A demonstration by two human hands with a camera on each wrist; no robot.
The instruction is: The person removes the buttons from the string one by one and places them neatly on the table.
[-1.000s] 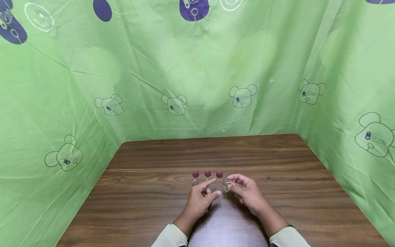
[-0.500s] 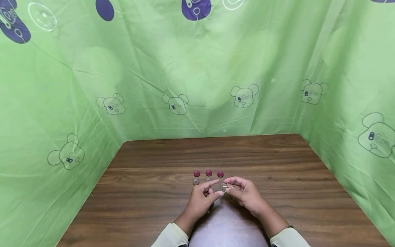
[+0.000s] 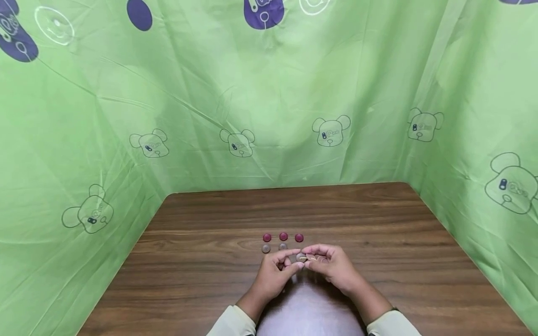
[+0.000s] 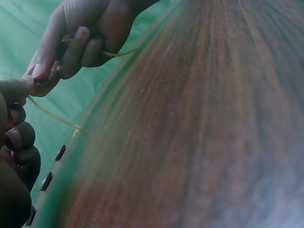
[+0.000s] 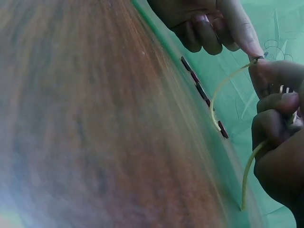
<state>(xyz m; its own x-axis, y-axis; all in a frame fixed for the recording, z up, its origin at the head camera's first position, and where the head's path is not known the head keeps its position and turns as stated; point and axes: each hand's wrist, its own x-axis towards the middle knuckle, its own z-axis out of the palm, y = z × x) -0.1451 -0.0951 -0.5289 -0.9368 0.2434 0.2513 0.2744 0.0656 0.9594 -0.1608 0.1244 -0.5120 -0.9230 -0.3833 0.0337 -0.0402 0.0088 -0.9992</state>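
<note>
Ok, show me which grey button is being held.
The grey button between the fingertips of the left hand and right hand; the other two grey buttons lie on the table.

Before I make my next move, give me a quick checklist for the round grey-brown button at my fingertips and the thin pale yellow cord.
1. Round grey-brown button held between the fingertips of left hand and right hand: ok.
2. Thin pale yellow cord gripped in the right hand's curled fingers: ok.
3. Cord through a hole in that button: cannot tell; fingers hide it.
4. Three round dark-red buttons lying apart in the far row: ok.
5. Two loose grey-brown buttons lying apart in the nearer row: ok.
</note>
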